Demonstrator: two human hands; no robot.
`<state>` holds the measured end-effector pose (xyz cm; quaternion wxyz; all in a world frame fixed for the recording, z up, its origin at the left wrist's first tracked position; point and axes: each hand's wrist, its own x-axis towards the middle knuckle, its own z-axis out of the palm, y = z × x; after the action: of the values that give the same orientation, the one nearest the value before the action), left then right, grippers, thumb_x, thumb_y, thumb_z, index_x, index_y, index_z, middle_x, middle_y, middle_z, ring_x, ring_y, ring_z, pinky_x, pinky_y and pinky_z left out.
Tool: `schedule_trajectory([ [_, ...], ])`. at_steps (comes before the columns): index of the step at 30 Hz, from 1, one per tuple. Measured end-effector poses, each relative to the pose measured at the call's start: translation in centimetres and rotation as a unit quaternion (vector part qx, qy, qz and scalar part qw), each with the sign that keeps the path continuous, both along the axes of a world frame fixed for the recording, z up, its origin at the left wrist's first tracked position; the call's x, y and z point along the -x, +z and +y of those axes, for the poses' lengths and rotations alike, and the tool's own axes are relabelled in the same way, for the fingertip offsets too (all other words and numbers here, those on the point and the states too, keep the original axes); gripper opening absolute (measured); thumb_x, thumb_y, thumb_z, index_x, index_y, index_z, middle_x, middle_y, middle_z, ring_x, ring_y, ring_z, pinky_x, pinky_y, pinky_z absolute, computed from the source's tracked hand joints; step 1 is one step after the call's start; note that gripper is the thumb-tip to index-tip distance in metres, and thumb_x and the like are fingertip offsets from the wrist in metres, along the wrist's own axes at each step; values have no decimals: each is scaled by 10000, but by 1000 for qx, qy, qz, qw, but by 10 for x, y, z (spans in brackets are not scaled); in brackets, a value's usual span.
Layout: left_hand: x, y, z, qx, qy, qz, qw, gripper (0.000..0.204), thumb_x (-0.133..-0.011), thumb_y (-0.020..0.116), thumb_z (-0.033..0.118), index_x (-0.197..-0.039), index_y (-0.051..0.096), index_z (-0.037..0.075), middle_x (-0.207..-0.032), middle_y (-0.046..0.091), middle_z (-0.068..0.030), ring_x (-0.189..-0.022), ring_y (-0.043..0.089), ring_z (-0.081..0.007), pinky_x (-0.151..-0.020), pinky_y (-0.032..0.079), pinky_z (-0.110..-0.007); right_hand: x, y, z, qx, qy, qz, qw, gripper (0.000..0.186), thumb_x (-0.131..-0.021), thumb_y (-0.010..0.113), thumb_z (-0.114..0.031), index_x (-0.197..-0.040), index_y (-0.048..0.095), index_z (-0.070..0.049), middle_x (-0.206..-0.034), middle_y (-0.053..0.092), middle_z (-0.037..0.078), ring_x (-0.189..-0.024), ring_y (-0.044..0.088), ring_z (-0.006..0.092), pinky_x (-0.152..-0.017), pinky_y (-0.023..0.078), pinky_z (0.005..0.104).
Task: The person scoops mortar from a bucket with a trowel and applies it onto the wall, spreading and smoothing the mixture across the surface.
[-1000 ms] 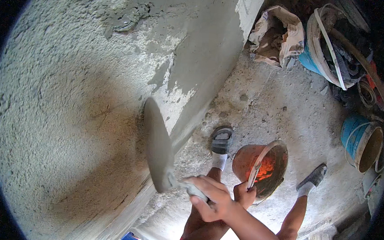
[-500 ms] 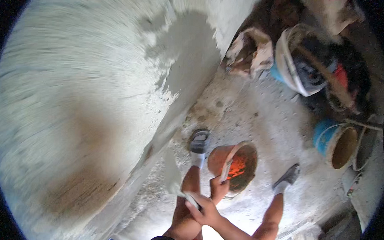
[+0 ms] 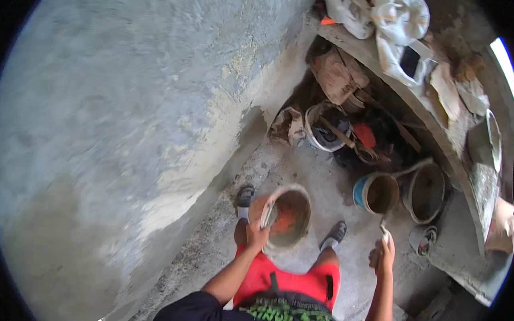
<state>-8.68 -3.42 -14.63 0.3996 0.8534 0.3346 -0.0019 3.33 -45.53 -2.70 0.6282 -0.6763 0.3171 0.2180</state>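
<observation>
A worker's left hand [image 3: 257, 236] grasps the orange bucket [image 3: 286, 222] at its left edge, the bucket between the person's feet, while the right hand [image 3: 383, 255], held out to the side, is clenched around the trowel [image 3: 385, 231]. Past it stand a blue bucket [image 3: 357, 192] and a gray tub [image 3: 425, 193], with a plastered wall [image 3: 127, 109] rising at left.

White sacks [image 3: 398, 20] on ledge [image 3: 481, 184] — brown bag [image 3: 336, 78] below
</observation>
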Motion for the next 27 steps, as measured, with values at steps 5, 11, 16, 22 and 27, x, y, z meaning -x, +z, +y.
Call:
schedule_trajectory([
  [5, -36, 91, 18, 5, -9, -145, 989, 252, -744, 678, 189, -681, 562, -26, -608, 572, -240, -581, 613, -405, -567, 451, -503, -9, 100, 54, 67, 394, 12, 917, 495, -876, 759, -144, -1341, 611, -58, -792, 645, 82, -569, 618, 152, -461, 474, 339],
  [11, -71, 182, 41, 69, -47, -304, 949, 288, -715, 665, 111, -570, 427, 40, -537, 406, 29, -540, 374, -65, -472, 285, -325, -62, 164, 133, 371, 674, -248, 588, 280, -853, 665, -211, -1097, 697, -78, -899, 729, 209, -847, 719, 402, -706, 566, 520],
  [16, -85, 266, 33, 97, -92, -370, 919, 296, -720, 651, 75, -563, 401, 56, -549, 381, 60, -539, 345, -57, -476, 257, -316, -98, 220, 174, 402, 604, -362, 586, 294, -853, 602, -132, -1101, 640, 22, -860, 720, 227, -838, 722, 407, -704, 576, 499],
  [22, -99, 311, 34, 200, -74, -422, 881, 300, -695, 671, 34, -562, 411, 102, -572, 416, 77, -536, 343, -44, -487, 246, -298, -101, 223, 203, 316, 579, -418, 625, 276, -858, 601, -133, -1066, 638, 45, -841, 708, 263, -842, 713, 433, -749, 566, 528],
  [27, -114, 332, 40, 181, -103, -410, 888, 263, -697, 659, 28, -570, 439, 96, -591, 443, 77, -544, 363, -45, -499, 261, -289, -101, 194, 213, 152, 583, -461, 652, 232, -906, 595, -173, -968, 652, 44, -801, 678, 303, -813, 678, 487, -766, 525, 563],
])
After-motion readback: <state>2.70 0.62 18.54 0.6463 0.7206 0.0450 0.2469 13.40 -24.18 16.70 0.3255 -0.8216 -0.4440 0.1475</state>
